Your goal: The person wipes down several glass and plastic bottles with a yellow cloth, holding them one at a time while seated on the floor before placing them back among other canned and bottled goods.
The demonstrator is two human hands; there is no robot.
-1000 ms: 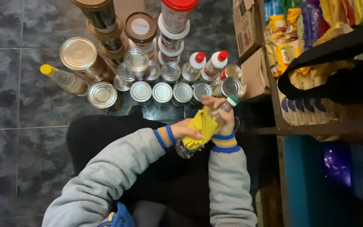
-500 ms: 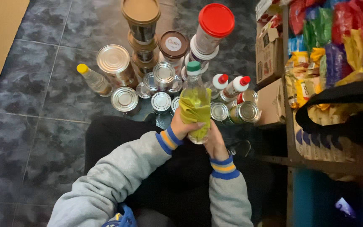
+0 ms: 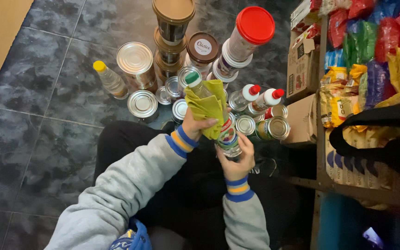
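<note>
— Since a moment ago the bottle [image 3: 218, 118] has come up off the lap and now leans over the front row of tins, green cap [image 3: 191, 78] pointing away from the person.

— Big things first: where is there room?

— Dark floor tiles [image 3: 47, 106] lie open on the left, out to a tan strip along the far left edge. On the right, a shelf unit [image 3: 322, 139] packed with bright snack bags [image 3: 385, 51] hems things in, with cardboard boxes [image 3: 302, 65] against its side.

— And the stock on the floor?

— Jars are stacked at the back, one with a red lid [image 3: 254, 24], one with a brown lid [image 3: 203, 47]. A large tin [image 3: 135, 60] stands to their left, a yellow-capped bottle [image 3: 109, 79] just beside it at the outer edge. Small tins [image 3: 143, 104] sit packed in rows, touching. Two red-tipped bottles [image 3: 255, 97] lie near the boxes.

— The hands?

— Left hand [image 3: 195, 127] is closed around a yellow cloth [image 3: 208, 105], pressing it against the bottle's upper half. Right hand [image 3: 235, 159] grips the bottle's lower end from beneath, fingers curled round it. Both are just above the nearest tins, close to the bottle but clear of the shelf.
</note>
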